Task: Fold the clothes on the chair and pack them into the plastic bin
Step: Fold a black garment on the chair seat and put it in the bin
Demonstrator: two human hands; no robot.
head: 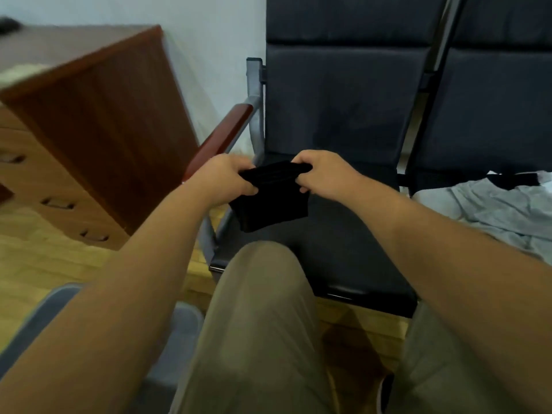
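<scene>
Room: pale wall (209,40) across the top of the frame, light wooden floor (35,255) at the left and under the seats.
Counter: red-brown wooden counter (98,121) in the upper left, with a lighter front with drawer pulls at the left edge; blurred.
Chair: a chair (343,249) with a dark padded seat and back fills the centre, on a grey metal frame with a red-brown armrest (221,135) on its left side. A second seat (493,100) of the same kind adjoins it on the right.
Black garment: a small, dark folded piece (268,204) held up just above the centre seat, its top edge stretched between both hands and the rest hanging down; what kind of clothing it is cannot be told.
Left hand: the left hand (225,177), centre-left, has its fingers curled and grips the garment's left top corner.
Right hand: the right hand (324,174), just right of centre, grips the right top corner in the same way, fingers curled over the edge.
Grey garment: a crumpled light grey piece (493,204) lies on the right-hand seat, with a black-and-white item (513,179) touching its far edge.
Plastic bin: the grey-blue plastic bin (185,324) sits on the floor at the lower left, largely hidden behind the left forearm; its contents cannot be seen.
Person: legs in khaki trousers (263,294) fill the lower centre, one knee against the seat's front edge.
</scene>
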